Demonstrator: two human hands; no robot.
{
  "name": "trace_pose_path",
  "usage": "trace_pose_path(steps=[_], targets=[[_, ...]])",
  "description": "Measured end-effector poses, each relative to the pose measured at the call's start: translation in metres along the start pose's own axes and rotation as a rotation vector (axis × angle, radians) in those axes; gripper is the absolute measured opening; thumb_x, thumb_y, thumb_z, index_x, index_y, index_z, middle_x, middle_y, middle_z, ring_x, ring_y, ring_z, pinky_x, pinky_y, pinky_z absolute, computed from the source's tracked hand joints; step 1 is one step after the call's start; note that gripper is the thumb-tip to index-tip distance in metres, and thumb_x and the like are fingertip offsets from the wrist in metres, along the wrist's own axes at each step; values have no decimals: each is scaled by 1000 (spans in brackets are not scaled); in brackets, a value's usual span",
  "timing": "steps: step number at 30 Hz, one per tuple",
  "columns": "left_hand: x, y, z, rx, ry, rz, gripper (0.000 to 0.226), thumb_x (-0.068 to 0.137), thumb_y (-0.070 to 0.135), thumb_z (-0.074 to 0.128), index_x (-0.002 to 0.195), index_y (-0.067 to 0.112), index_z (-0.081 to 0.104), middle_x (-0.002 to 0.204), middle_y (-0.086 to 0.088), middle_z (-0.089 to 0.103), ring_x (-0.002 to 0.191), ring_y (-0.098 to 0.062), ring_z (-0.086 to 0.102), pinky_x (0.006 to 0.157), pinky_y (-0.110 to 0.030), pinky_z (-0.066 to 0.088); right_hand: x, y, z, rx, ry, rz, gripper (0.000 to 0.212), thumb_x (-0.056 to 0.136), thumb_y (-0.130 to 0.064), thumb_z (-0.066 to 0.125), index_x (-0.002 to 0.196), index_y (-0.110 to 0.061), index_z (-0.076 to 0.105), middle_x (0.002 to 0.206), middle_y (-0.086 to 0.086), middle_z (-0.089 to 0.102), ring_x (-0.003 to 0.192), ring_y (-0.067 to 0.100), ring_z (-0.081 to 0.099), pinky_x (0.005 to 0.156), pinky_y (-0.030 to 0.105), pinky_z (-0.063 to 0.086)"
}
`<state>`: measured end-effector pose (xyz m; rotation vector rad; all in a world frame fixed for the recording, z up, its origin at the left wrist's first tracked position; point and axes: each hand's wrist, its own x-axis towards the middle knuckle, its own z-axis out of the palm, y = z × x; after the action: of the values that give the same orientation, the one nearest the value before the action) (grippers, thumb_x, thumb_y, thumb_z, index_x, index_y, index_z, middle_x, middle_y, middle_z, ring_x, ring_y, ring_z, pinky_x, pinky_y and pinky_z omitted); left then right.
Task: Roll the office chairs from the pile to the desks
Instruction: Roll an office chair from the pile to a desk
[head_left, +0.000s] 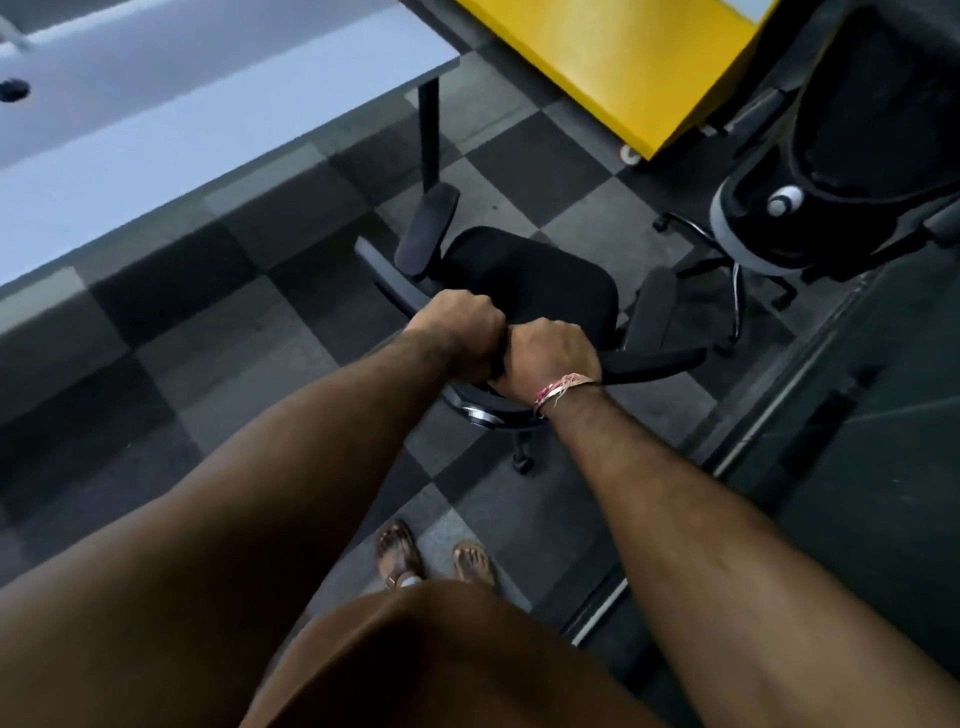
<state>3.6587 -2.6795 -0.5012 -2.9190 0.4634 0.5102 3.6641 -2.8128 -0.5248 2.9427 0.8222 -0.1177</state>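
Head view looks down on a black office chair (524, 280) standing on the checkered carpet floor (208, 364), directly ahead of the person and below arm level. Both hands hold the top edge of the chair's backrest, side by side and touching: the left hand (454, 325) and the right hand (550, 353) each have the fingers curled over the rim, so each grip is clamped on the chair. The backrest rim runs left to right across the view, and the seat extends away from the grip, toward the top of the view. The grey worktop (171, 135) lies to the left and forward of the chair; its dark leg (430, 135) stands just beyond the chair's left armrest (423, 234). Judged from this layout, the coming move is a push forward with a turn to the left, and the left hand is the nearer to the worktop. A second chair (857, 156) stands well to the right, beside a yellow panel (623, 62). Hidden or unclear: the held chair's wheel base is mostly covered by the seat and arms, with one castor (522, 462) showing; the fingertips are out of sight behind the backrest; the worktop's far end is cut off.
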Motion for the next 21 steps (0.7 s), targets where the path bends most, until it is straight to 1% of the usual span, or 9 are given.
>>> trace_pose_path(steps=[3,8,10,17,21], targets=[[-13,7,6,-31,-16,-32,21,96,45,61,97,26,70,72,6,48,70,-15,55,63,-32,46,-10,-3,2,10,11,-53,33,80,-57,64,77,-24,66,71,-1,66,67,23,66,56,29,39],[-41,14,13,-49,-22,-128,21,94,46,62,95,27,71,76,6,53,70,-16,54,62,-33,44,-20,-13,0,-19,30,-183,31,84,-53,59,76,-24,66,71,-1,66,67,24,66,55,29,38],[-54,12,17,-62,-32,-165,21,93,45,62,94,27,71,74,7,51,70,-16,54,61,-33,43,-22,-23,0,-21,31,-231,31,85,-51,57,75,-23,66,71,-1,67,66,24,66,54,29,37],[-116,-5,37,-104,-94,-282,20,93,44,63,96,27,71,71,7,49,70,-16,56,63,-32,45,-38,-83,1,5,52,-345,26,87,-44,56,79,-22,67,74,0,69,68,25,66,55,29,35],[-158,-10,52,-110,-82,-313,21,93,45,61,94,26,70,67,8,45,66,-15,53,62,-31,44,-57,-118,-2,16,53,-382,27,87,-44,53,79,-22,67,75,1,69,69,26,66,56,30,35]])
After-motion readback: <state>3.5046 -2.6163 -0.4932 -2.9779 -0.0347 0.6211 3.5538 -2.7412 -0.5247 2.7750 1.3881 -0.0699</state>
